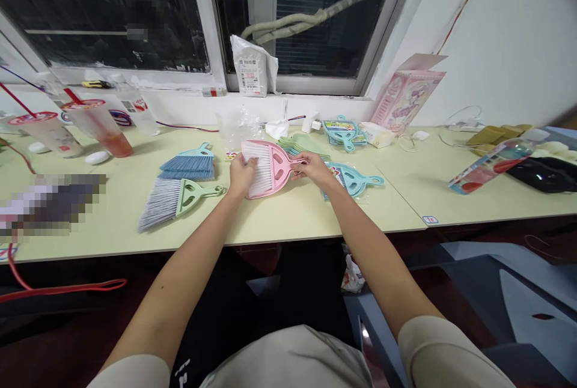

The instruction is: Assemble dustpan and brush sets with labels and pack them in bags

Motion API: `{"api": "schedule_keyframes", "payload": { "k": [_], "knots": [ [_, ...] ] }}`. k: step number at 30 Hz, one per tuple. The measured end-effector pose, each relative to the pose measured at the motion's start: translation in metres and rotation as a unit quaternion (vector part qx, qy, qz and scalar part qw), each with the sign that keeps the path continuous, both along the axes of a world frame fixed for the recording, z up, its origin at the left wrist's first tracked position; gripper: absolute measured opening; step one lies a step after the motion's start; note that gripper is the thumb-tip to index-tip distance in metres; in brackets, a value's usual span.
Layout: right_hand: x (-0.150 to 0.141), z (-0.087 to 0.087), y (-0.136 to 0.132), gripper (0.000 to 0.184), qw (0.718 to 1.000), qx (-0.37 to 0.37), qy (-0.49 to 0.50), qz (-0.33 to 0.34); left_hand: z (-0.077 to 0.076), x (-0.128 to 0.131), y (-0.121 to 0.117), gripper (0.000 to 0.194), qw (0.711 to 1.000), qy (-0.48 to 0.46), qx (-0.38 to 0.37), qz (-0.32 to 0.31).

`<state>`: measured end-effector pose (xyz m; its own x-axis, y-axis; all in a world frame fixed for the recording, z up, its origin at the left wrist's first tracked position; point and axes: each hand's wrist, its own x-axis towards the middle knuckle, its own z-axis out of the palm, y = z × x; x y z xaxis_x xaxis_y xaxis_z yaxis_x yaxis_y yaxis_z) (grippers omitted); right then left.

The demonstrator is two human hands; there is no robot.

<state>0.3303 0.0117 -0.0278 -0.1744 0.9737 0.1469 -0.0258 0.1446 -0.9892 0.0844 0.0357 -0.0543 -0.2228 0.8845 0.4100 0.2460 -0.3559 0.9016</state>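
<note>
A pink dustpan and brush [276,166], nested together with white bristles facing up, is held between both hands above the table. My left hand [242,175] grips its wide left end, thumb over the bristles. The handles at the right are pinched in my right hand [312,168]. To the left lie blue brushes [189,164] and a green brush [192,194] with grey bristles. Behind the pink set are green dustpans [306,145], partly covered by it. A light-blue dustpan set [354,180] in clear wrap lies just beyond my right hand.
Another wrapped blue set [345,132] lies near the window wall. Drink cups [97,127] with straws stand at the left. A pink box [408,97] leans at the back right, and a bottle [493,163] is at the right. A blue-grey chair [509,292] stands below the table.
</note>
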Motion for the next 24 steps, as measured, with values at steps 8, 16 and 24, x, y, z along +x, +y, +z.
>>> {"api": "schedule_keyframes", "payload": {
  "k": [8, 16, 24],
  "knots": [
    [-0.002, -0.003, 0.003, 0.032, 1.0, -0.02, 0.017, -0.017, 0.003, 0.002, -0.003, 0.022, 1.0, 0.005, 0.004, 0.006],
    [-0.004, -0.003, 0.002, 0.032, 0.999, -0.03, 0.022, -0.03, -0.001, 0.001, 0.001, 0.026, 1.0, 0.013, 0.01, 0.007],
    [-0.011, -0.005, 0.003, 0.017, 0.994, -0.045, 0.012, -0.098, 0.0, 0.007, -0.002, 0.023, 1.0, 0.006, 0.006, 0.003]
  ]
}}
